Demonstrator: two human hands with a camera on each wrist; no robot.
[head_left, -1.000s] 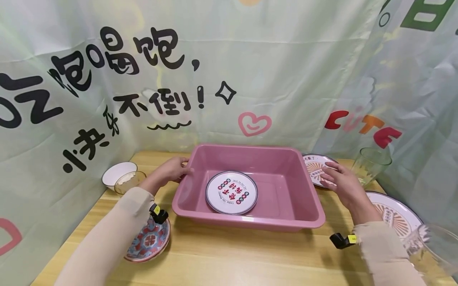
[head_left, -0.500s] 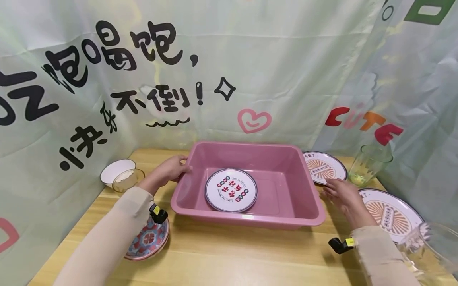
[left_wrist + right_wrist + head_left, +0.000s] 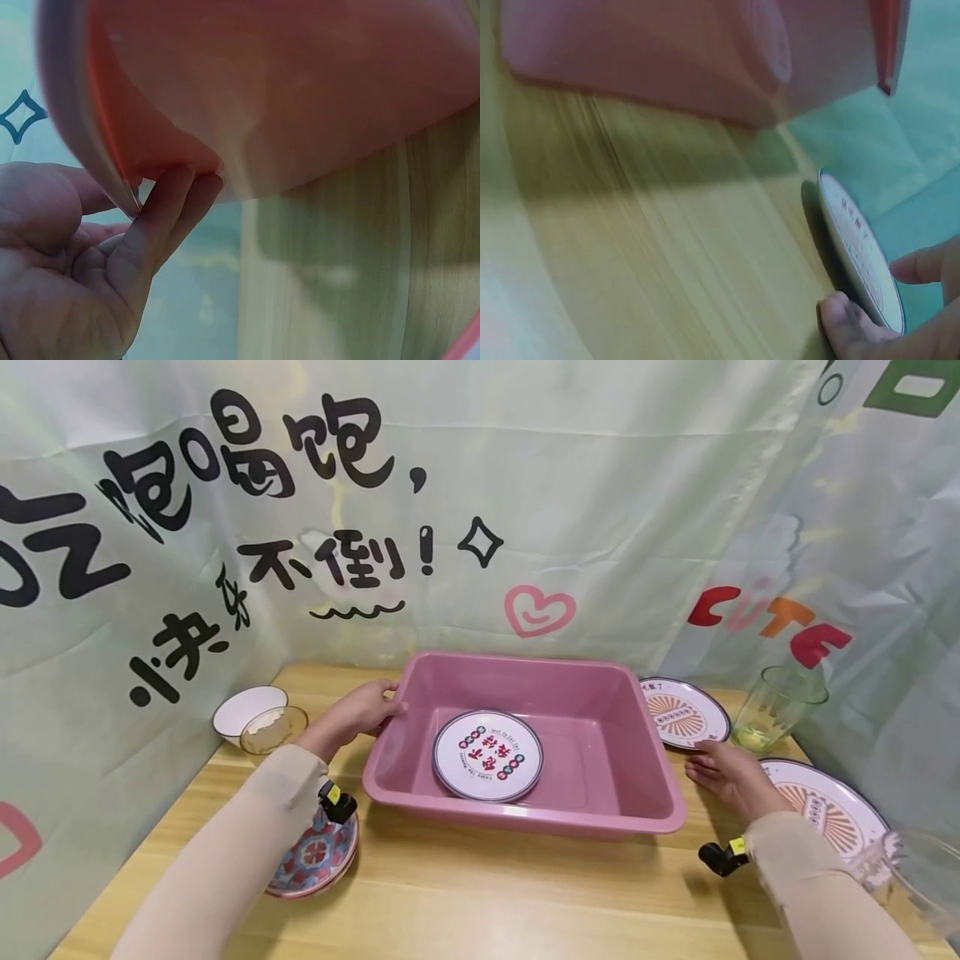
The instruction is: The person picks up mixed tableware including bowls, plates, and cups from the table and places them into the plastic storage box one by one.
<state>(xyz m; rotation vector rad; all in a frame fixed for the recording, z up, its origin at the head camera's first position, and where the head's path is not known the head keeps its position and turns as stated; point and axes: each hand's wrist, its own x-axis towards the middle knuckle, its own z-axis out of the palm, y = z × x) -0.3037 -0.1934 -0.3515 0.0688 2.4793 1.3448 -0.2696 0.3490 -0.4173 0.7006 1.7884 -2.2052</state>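
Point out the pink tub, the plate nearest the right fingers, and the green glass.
Pink tub (image 3: 579, 764): head view, on the bare right part of its floor.
Plate (image 3: 682, 714): head view, on the middle of its printed face.
Green glass (image 3: 776, 714): head view, partway down its side.

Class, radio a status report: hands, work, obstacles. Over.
Left hand grips pink rectangular plastic tub by its rim. Right hand at near edge of smaller round white orange-sunburst plate, grip unclear. Green transparent cup close beside plate, possibly in the way.
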